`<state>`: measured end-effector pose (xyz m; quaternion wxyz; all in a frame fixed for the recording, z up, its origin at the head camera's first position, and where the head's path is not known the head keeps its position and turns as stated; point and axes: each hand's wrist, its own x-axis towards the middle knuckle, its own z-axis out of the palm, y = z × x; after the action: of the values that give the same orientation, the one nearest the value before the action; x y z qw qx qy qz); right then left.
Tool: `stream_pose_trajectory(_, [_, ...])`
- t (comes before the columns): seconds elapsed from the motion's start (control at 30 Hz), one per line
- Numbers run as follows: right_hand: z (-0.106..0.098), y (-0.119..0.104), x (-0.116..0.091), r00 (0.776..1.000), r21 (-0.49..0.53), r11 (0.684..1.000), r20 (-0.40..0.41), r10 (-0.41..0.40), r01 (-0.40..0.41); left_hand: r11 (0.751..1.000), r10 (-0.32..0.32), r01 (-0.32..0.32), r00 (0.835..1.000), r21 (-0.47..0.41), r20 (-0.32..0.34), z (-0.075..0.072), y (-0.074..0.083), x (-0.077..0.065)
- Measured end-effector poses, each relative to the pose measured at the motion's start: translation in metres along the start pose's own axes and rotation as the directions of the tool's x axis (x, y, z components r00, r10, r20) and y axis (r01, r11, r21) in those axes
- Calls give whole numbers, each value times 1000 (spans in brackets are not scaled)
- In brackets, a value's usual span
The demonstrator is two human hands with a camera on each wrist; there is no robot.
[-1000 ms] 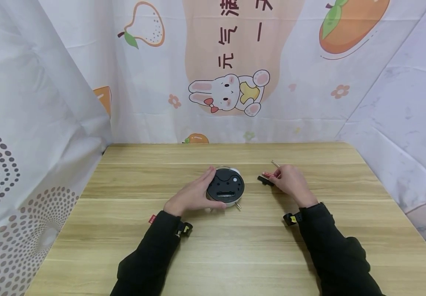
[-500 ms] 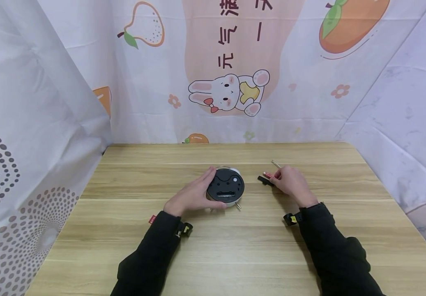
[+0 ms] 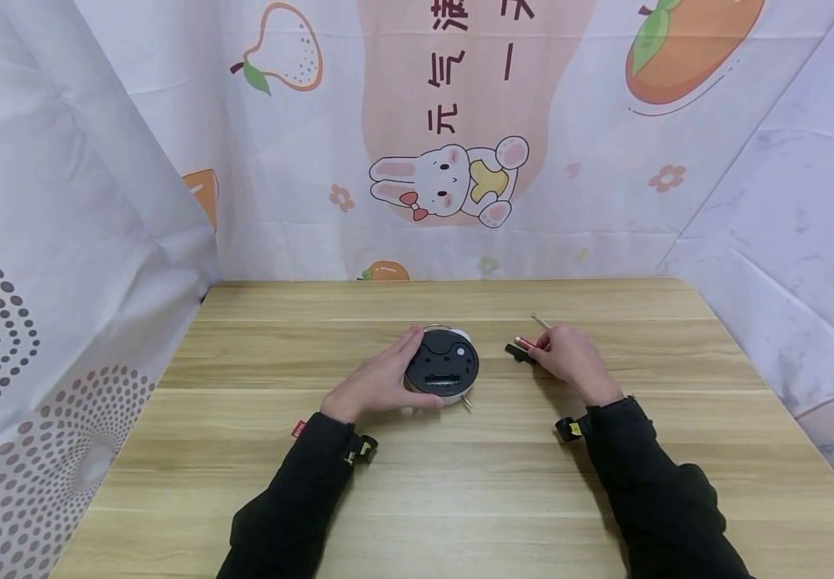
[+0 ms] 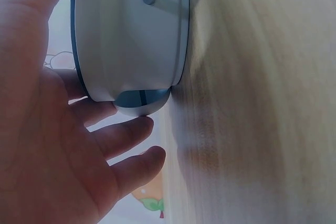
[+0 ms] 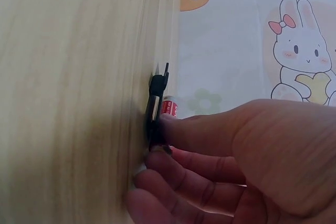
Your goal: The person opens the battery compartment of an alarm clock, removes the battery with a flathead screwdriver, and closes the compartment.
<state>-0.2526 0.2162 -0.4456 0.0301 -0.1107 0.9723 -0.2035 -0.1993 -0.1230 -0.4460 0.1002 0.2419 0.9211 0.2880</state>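
A round twin-bell alarm clock [image 3: 453, 354] lies face down on the table, its black back up and the battery slot [image 3: 442, 379] uncovered. My left hand [image 3: 376, 379] holds it from the left, thumb along the near side and fingers at the far side; the white casing [image 4: 131, 35] shows in the left wrist view. To the right, my right hand [image 3: 572, 358] pinches a red battery [image 3: 527, 343] between thumb and fingers. Right under those fingertips lies a black battery cover [image 3: 519, 354]. In the right wrist view, the thumb hides part of the battery [image 5: 169, 106].
A thin metal rod [image 3: 540, 321] sticks out beyond my right hand; its other end is hidden. A small red tag [image 3: 297, 429] shows beside my left sleeve. The wooden table [image 3: 474, 498] ends at a printed curtain [image 3: 279, 201] at the back.
The red battery and the fingertips of my right hand have shifted very slightly. My left hand and the clock stay where they were.
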Motion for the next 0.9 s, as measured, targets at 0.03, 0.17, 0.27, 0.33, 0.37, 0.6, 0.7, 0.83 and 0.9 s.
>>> stream_pose_trajectory(0.03, [0, 0, 0, 1000, -1, 1000, -2, -6, 6, 1000, 1, -1, 1000, 0, 0, 0, 0, 0])
stream_pose_trajectory(0.17, [0, -1, 0, 1000, -4, 1000, -9, -18, 18, 1000, 5, -5, 1000, 3, -5, 0, 0, 0])
stream_pose_trajectory(0.27, [-1, -2, -1, 1000, 13, 1000, -11, -13, 13, 1000, 10, -10, 1000, 2, -8, 0, 0, 0])
stream_pose_trajectory(0.33, [-1, -3, -1, 1000, 37, 999, -10, -13, 13, 1000, 9, -9, 1000, 1, -7, 0, 1, 0])
stream_pose_trajectory(0.37, [-2, -3, -1, 1000, 42, 999, -14, -15, 16, 1000, 9, -9, 1000, 0, -6, 0, 1, 0])
stream_pose_trajectory(0.6, [-4, -11, 0, 991, 25, 992, -54, -120, 121, 1000, 6, -6, 1000, -6, -6, 0, 1, 0])
stream_pose_trajectory(0.7, [-4, -13, 0, 987, 30, 988, -53, -151, 153, 1000, 9, -9, 1000, -10, -5, -1, 1, 0])
stream_pose_trajectory(0.83, [-3, -15, 1, 983, 26, 984, -49, -175, 176, 1000, 5, -5, 1000, -12, 0, -1, 1, 0])
stream_pose_trajectory(0.9, [-2, -15, 1, 982, 25, 982, -43, -187, 188, 1000, 3, -3, 1000, -11, 0, -1, 1, 0])
